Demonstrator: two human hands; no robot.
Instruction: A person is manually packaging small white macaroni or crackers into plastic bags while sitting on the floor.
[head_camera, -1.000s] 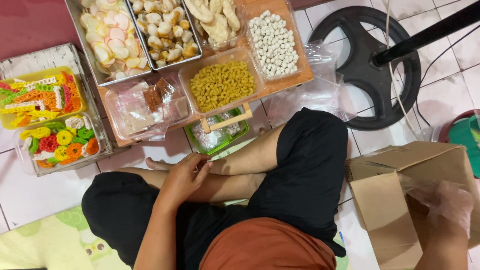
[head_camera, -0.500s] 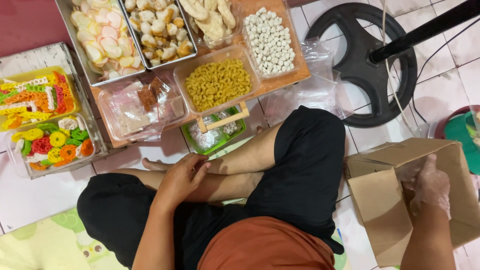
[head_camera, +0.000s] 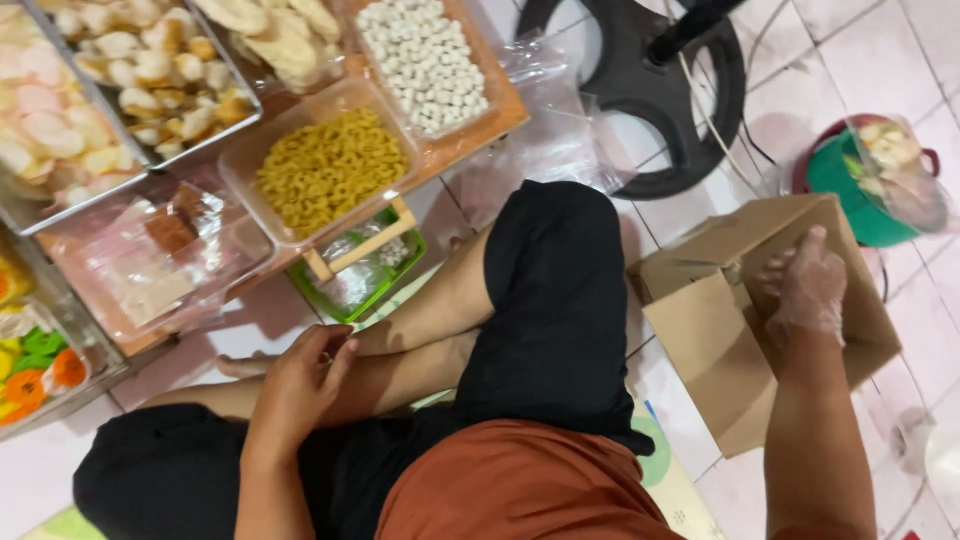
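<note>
I sit cross-legged on a tiled floor in black shorts. My right hand (head_camera: 806, 285), covered by a thin clear plastic glove, reaches down into an open brown cardboard box (head_camera: 715, 360) at my right side; what its fingers touch inside the box is hidden. My left hand (head_camera: 300, 385) is bare and rests on my left shin, fingers loosely curled, holding nothing. In front of my legs a clear tub of yellow curly crackers (head_camera: 322, 170) stands on a wooden tray (head_camera: 505, 105), beside a tub of small white balls (head_camera: 425, 60).
More tubs of pale crackers (head_camera: 165, 80) fill the far left. A small green basket (head_camera: 345, 290) sits under the tray edge. A black round fan base (head_camera: 640, 85) lies behind my knee. A green bucket (head_camera: 850, 185) holding a snack bag stands at right.
My right hand has gone from above the box's near side deeper into its opening. The view has swung right and closer. My left hand stays on my leg.
</note>
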